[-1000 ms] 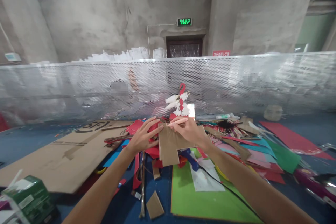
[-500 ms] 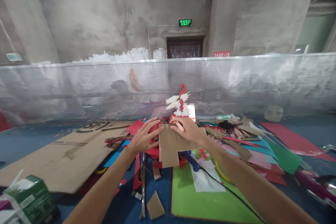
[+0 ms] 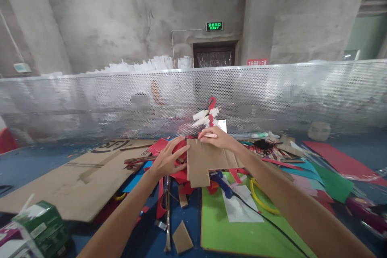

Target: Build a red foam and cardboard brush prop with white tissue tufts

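My left hand [image 3: 167, 160] is spread, its fingertips at the left edge of the cardboard [image 3: 204, 163], which sits in front of me between my hands. My right hand [image 3: 222, 138] is curled at its top edge with a pale pen [image 3: 208, 135] in its fingers; I cannot tell whether the tip touches. By the notched lower edge lies a blue glue gun [image 3: 225, 187], over white paper [image 3: 246, 209] on a green board [image 3: 232, 236]. Red scraps [image 3: 179, 176] lie beside my left hand.
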A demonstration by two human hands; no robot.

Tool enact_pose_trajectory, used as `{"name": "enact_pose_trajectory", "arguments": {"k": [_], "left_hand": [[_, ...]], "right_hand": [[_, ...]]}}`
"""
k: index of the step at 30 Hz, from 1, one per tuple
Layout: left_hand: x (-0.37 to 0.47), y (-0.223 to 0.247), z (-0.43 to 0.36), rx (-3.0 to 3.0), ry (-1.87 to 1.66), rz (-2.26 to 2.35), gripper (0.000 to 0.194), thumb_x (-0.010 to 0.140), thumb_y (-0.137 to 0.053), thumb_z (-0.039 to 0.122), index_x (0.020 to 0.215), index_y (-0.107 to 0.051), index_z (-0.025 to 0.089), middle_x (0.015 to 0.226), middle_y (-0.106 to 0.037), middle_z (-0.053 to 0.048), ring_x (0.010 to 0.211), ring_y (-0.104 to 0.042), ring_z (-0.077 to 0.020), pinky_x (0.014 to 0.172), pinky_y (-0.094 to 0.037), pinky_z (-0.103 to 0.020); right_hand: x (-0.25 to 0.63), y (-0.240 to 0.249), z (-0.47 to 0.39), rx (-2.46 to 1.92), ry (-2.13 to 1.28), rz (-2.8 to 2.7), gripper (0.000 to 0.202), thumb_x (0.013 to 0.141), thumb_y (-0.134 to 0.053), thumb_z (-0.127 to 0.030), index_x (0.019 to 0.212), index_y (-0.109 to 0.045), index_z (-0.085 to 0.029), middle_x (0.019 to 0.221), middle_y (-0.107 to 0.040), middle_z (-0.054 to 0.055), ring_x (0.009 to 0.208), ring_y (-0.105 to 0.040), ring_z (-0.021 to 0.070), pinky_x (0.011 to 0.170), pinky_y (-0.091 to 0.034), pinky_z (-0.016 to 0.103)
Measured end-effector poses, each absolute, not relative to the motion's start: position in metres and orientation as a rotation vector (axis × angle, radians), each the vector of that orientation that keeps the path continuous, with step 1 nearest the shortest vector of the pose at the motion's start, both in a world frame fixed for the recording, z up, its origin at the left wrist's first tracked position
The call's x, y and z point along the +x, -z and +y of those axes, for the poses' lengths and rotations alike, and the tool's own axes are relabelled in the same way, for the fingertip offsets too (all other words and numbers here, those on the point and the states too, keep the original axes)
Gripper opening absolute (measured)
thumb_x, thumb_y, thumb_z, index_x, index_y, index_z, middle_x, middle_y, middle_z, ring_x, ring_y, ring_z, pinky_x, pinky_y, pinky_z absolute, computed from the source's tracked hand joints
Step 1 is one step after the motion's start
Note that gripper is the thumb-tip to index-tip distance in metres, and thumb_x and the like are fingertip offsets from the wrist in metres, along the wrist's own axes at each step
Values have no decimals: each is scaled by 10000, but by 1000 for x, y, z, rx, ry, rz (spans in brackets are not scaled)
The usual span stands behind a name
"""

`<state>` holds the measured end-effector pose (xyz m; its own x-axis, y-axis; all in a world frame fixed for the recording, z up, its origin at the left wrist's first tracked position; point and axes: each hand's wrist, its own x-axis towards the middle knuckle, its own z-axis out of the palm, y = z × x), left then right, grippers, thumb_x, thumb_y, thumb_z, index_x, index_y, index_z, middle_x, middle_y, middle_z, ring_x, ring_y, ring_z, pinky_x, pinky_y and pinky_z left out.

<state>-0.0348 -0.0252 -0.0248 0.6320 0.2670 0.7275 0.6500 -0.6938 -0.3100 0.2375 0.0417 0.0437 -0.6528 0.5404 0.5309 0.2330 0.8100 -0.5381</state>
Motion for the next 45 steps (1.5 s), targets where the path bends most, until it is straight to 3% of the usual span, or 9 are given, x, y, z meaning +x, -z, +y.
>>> {"name": "enact_pose_trajectory", "arguments": {"k": [5, 13, 18, 21, 25, 30, 33, 40, 45], "left_hand": [[-35, 27, -24, -2286, 909, -731, 779, 848, -701, 317, 1527, -327, 233, 1488, -401, -200, 1418, -369, -362, 1115, -409, -571], [-34, 25, -27, -2277, 892, -726, 687, 858, -685, 304, 1486, -407, 273, 1523, -370, -173, 1425, -358, -354, 1095, -433, -572], [-32, 22, -26, -2286, 894, -685, 647, 858, -687, 287, 1457, -446, 243, 1497, -444, -166, 1434, -349, -345, 1102, -428, -561], [-32, 20, -25, -2296, 878, -699, 636, 857, -688, 291, 1448, -460, 238, 1492, -468, -159, 1432, -352, -340, 1098, -435, -552], [-32, 20, -23, -2315, 884, -715, 645, 859, -683, 286, 1459, -449, 246, 1499, -466, -151, 1432, -351, -337, 1100, -436, -555], [-32, 21, -21, -2313, 914, -711, 654, 856, -688, 288, 1464, -448, 264, 1504, -460, -137, 1430, -359, -329, 1111, -430, -552], [-32, 22, -21, -2314, 913, -719, 655, 850, -693, 282, 1461, -455, 266, 1506, -457, -135, 1433, -356, -326, 1113, -429, -548], [-32, 21, -21, -2310, 913, -722, 648, 862, -683, 280, 1464, -446, 265, 1508, -448, -137, 1434, -351, -323, 1114, -426, -548], [-32, 21, -21, -2316, 904, -736, 648, 865, -680, 281, 1467, -438, 272, 1511, -446, -130, 1436, -347, -323, 1114, -425, -553]], "right_hand": [[241, -48, 45, -639, -582, -2254, 142, 839, -672, -274, 911, -756, -185, 952, -764, 68, 902, -698, 222, 820, -495, 326], [232, -49, 50, -593, -459, -2318, 113, 849, -671, -251, 899, -754, -192, 926, -764, 53, 882, -693, 211, 814, -498, 323], [231, -51, 51, -586, -375, -2354, 98, 849, -680, -245, 895, -749, -192, 926, -761, 49, 885, -689, 210, 822, -492, 322], [232, -52, 42, -649, -286, -2276, 175, 867, -661, -257, 1012, -739, -197, 954, -759, 65, 890, -690, 223, 821, -497, 341], [232, -48, 16, -637, -313, -2001, 313, 988, -484, -357, 1192, -690, -238, 1063, -747, 80, 972, -686, 222, 888, -504, 366], [234, -37, -10, -699, -406, -2013, 253, 961, -527, -398, 977, -729, -246, 1084, -744, 56, 980, -682, 220, 855, -521, 339], [235, -33, -13, -721, -367, -2034, 173, 937, -564, -358, 956, -699, -253, 1016, -748, 34, 921, -684, 208, 815, -520, 318], [235, -31, -10, -738, -405, -2033, 189, 949, -537, -335, 1016, -697, -260, 953, -756, 25, 872, -699, 208, 772, -527, 317], [237, -28, -15, -720, -497, -2065, 180, 920, -529, -249, 898, -708, -256, 934, -761, 14, 860, -709, 201, 748, -539, 312]]}}
